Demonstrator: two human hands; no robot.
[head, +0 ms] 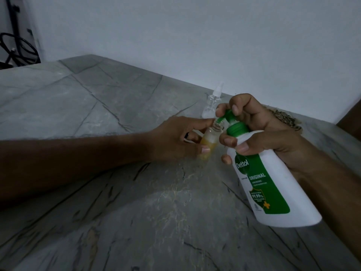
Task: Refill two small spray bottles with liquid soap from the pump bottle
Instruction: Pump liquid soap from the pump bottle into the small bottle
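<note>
My right hand [271, 133] grips a white pump bottle [273, 184] with a green label and green pump head [229, 116], tilted to the left, with a finger resting on the pump top. The nozzle sits over the open neck of a small clear spray bottle [268, 142], which is partly filled with yellow-orange soap. My left hand [175, 137] holds that small bottle on the table. Behind it stands a second small clear spray bottle [212, 103] with its cap on, and no yellow soap shows in it.
The grey marble-pattern table [117, 192] runs back to a white wall. Black cables [15, 49] lie at the far left beyond the table's edge. A dark brown object [351, 122] shows at the right edge.
</note>
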